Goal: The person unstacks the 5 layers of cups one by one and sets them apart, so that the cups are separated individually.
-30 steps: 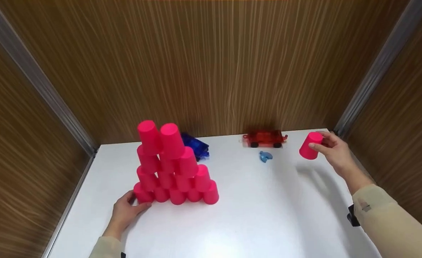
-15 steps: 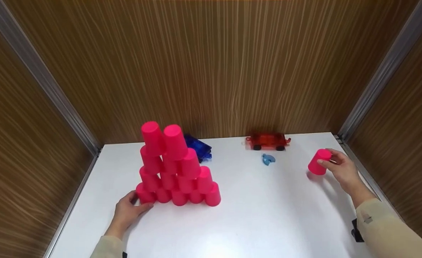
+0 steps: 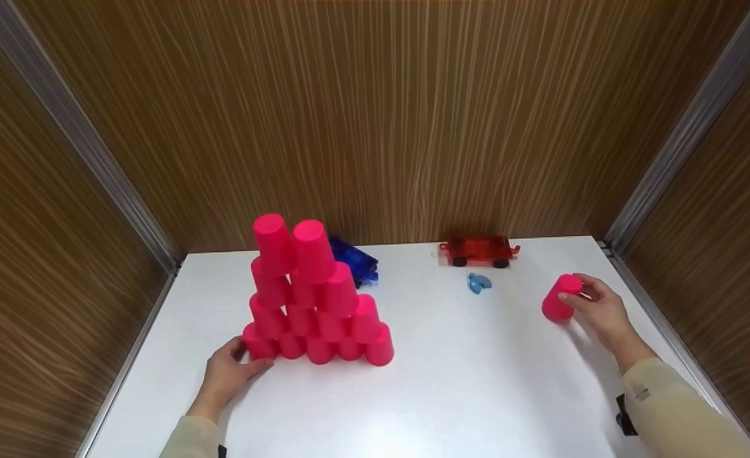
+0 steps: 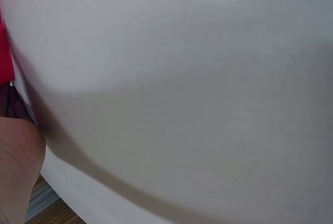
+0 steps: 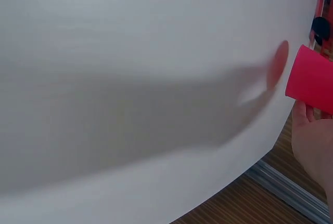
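Note:
A stack of upside-down pink cups [image 3: 319,318] stands in tapering rows at the left of the white table, two cups on top. My left hand [image 3: 225,374] holds the bottom-left cup [image 3: 260,344], thumb in front and fingers at its far side. In the left wrist view only a sliver of pink cup [image 4: 5,57] and part of the hand show. At the right, my right hand [image 3: 605,313] grips a single pink cup [image 3: 559,302], mouth down. The right wrist view shows this cup [image 5: 314,79] just above the table, apart from its reflection.
Behind the stack lies a blue see-through toy car base [image 3: 357,262]. A red see-through toy car base [image 3: 479,252] stands near the back wall, with a small light-blue curved piece [image 3: 479,283] before it. Wood-grain walls [image 3: 387,127] enclose the table [image 3: 444,381].
My right hand has brought its pink cup down and nearer to me, close to the table. The left hand keeps its place at the stack; the view has shifted slightly.

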A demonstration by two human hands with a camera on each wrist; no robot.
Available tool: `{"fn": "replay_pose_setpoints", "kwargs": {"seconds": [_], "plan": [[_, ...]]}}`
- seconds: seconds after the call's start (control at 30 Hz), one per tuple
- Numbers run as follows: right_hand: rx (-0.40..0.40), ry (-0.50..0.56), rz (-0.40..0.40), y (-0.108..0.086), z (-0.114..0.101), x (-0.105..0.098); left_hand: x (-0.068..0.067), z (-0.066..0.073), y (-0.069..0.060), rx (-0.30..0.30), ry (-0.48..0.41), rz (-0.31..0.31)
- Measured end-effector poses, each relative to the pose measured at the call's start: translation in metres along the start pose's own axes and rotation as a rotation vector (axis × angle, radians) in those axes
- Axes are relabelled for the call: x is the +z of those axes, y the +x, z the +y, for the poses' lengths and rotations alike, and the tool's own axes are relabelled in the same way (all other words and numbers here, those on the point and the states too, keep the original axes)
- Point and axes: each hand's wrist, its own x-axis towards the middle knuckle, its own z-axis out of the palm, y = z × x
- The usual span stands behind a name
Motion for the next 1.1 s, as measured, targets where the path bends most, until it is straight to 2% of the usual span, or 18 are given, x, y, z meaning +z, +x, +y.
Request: {"fn": "replay_pose_setpoints", "kwargs": {"seconds": [0.23,0.53,0.87,0.97,1.1], "plan": [[0.041,0.013,-0.010,0.004,0.000,0.009,0.002,0.001,-0.002,0.013,-0.003,-0.002],[0.049,0.010,-0.020,0.006,0.003,0.012,0.005,-0.001,-0.001,-0.012,-0.010,-0.002],[0.029,-0.016,-0.030,0.010,0.003,0.011,0.004,-0.002,-0.002,0.008,-0.003,0.012],[0.031,-0.018,-0.043,0.011,-0.003,0.007,0.004,-0.004,-0.001,0.008,-0.002,0.012],[-0.023,-0.031,-0.052,0.011,-0.022,0.001,0.002,-0.004,0.000,0.006,-0.004,0.011]]}}
